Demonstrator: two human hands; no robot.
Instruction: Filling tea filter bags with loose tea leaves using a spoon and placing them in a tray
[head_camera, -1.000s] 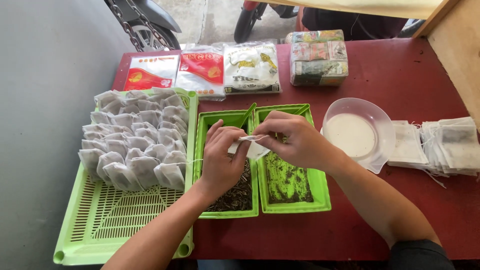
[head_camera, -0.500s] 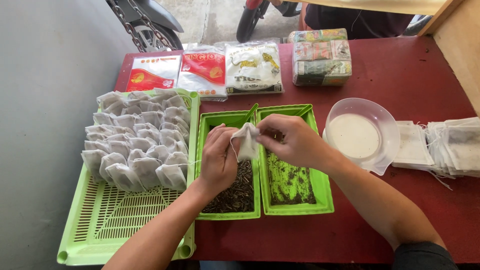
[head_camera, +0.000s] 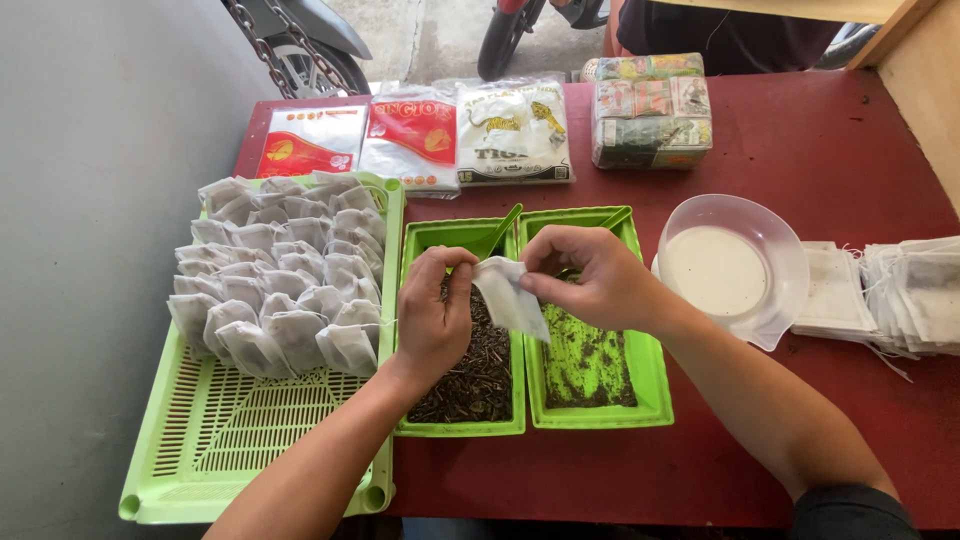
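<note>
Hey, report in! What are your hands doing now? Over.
Left hand and right hand both pinch one small white bag. Bag above green trays. Nothing blocking.

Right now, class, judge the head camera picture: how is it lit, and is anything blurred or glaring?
Head view: soft, even daylight with faint shadows; left hand, right hand and the white filter bag are sharp; mild glare on the plastic packets; slight wide-angle bending at edges.

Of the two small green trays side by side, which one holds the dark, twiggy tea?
The left tray, under the left hand. It is heaped with dark, stick-like bits, while the right tray holds only a thin scatter of crumbs over its green floor.
</note>
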